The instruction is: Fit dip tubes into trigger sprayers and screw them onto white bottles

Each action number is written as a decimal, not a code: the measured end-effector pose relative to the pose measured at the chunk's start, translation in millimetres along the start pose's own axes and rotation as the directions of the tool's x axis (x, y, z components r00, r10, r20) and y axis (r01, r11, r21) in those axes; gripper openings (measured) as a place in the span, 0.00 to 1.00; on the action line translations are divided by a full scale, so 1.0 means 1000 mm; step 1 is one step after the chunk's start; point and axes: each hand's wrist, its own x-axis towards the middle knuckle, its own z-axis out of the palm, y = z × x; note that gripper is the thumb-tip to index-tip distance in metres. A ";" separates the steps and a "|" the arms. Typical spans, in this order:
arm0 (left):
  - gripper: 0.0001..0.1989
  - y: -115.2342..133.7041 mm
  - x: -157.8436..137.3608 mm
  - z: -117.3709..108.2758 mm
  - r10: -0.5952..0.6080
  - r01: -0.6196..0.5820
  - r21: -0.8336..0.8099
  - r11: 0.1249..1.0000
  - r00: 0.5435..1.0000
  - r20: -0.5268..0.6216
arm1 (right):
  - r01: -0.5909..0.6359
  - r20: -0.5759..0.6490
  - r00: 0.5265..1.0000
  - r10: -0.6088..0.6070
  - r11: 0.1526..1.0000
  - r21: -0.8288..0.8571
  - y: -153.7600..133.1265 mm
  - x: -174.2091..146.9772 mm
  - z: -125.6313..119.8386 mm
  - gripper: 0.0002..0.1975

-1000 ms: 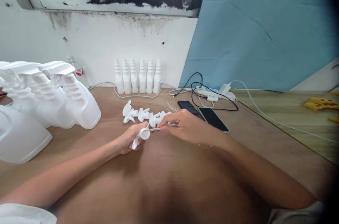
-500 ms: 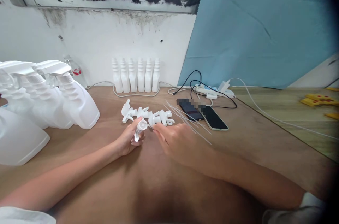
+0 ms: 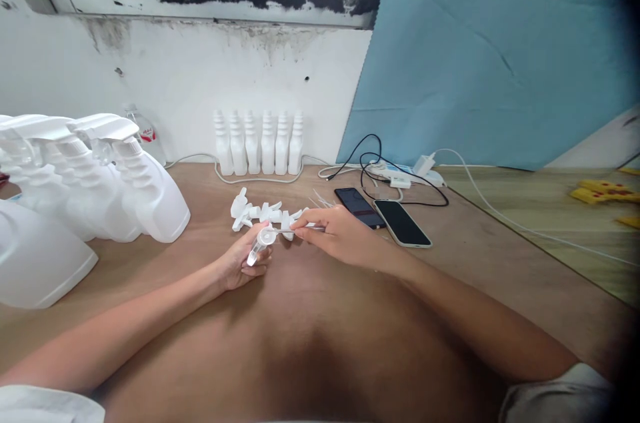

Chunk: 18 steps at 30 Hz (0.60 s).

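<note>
My left hand (image 3: 243, 261) is closed around a white trigger spray head (image 3: 262, 243), its round collar turned toward my right side. Pinched in the fingers of my right hand (image 3: 337, 233) is a thin, pale dip tube (image 3: 285, 231); its tip is at the collar, and I cannot tell how deep it sits. Just beyond both hands lie several loose white spray heads (image 3: 243, 209), partly covered by my right fingers. More thin tubes (image 3: 320, 199) lie behind my right hand, mostly hidden by it.
Large white spray bottles (image 3: 160, 199) crowd the left side. A row of small white bottles (image 3: 267, 146) stands against the wall. Two phones (image 3: 403, 223) lie at the right, before a power strip (image 3: 407, 173) with tangled cables. A clear bottle (image 3: 147, 136) stands back left.
My right hand has shifted slightly up and its grip has moved back along the tube, showing more of it. My left hand keeps the spray head almost in place, tilted slightly differently.
</note>
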 end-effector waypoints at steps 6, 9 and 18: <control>0.20 0.001 0.002 0.001 -0.008 0.007 -0.028 1.000 1.000 -0.018 | 0.006 -0.030 1.000 -0.004 0.999 0.039 0.004 0.001 0.003 0.11; 0.20 0.002 0.001 -0.001 -0.027 0.027 -0.035 0.999 1.000 -0.003 | 0.049 -0.026 0.999 -0.048 0.997 0.060 0.008 0.002 0.003 0.11; 0.20 -0.007 -0.003 0.016 0.007 0.023 0.305 0.952 0.995 -0.096 | 0.046 0.208 0.974 -0.095 0.973 0.227 0.014 0.004 -0.019 0.12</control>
